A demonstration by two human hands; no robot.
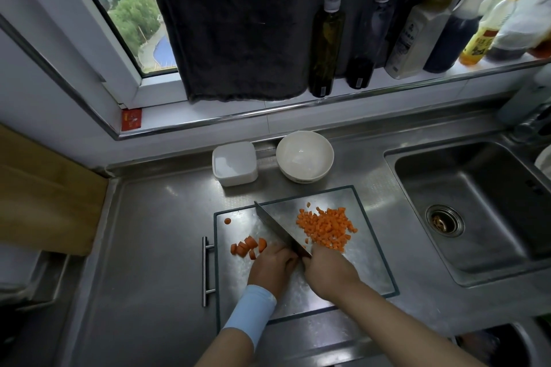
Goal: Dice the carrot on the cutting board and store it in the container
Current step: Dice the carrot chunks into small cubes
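Several large orange carrot chunks [247, 246] wait at the left of the dark-rimmed steel cutting board [369, 262], with a heap of small orange dice [326, 228] at its right. Between them the right hand [328, 274] grips the long steel knife [277, 226] and the left hand [272, 265] curls just beside the blade, what its fingers [284, 256] hold hidden, so a slip on slick metal could nick them or scatter pieces. The board lies on a stainless steel table [155, 232] beside a sink [477, 188], the lidded white square container [234, 162] and round white bowl [304, 156] behind it, below a window [134, 9].
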